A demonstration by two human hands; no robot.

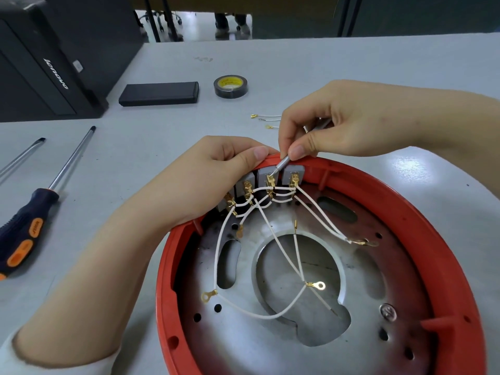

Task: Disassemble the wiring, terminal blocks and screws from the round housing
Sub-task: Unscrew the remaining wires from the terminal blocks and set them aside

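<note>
The round red housing (422, 239) with a metal plate inside lies in front of me. Several grey terminal blocks (263, 173) with brass terminals sit along its far rim, linked by white wires (281, 244) that end in ring lugs. My left hand (216, 180) grips the rim and the left blocks. My right hand (338, 123) pinches a thin silver screwdriver (282, 163), its tip on the brass terminal of one middle block. A screw (388, 312) sits in the plate at lower right.
Two screwdrivers (35, 212) lie on the grey table at left. A black flat box (159, 93) and a roll of black tape (230, 86) lie farther back, next to a black computer case (48, 63). Loose short wires (266, 117) lie behind my right hand.
</note>
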